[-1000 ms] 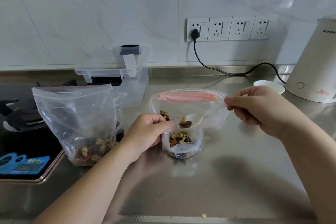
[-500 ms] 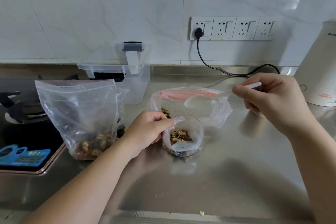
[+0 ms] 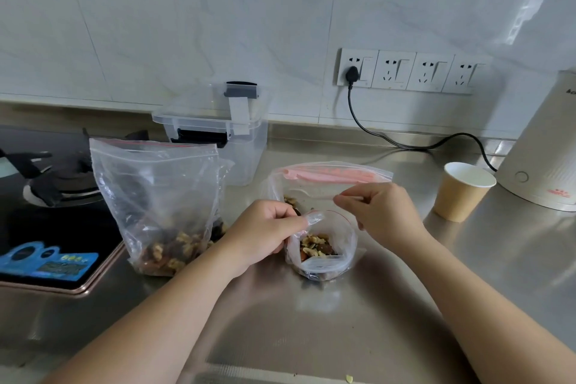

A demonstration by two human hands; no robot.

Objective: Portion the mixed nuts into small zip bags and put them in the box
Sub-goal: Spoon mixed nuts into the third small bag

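Fingers (image 3: 299, 221) pinching small bag (image 3: 321, 246), cup (image 3: 461, 193) beside

wall (image 3: 156, 25): white marble tile | counter (image 3: 311, 321): steel | sockets (image 3: 411, 72): four

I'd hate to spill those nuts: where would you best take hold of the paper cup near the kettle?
Grip the paper cup round its side wall, coming from the front left. It stands upright, open mouth up, and the kettle crowds its right and back.

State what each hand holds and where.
Left hand pinches the small bag at its rim. Right hand pinches the spoon by its handle end, bowl inside the pink-zip bag.
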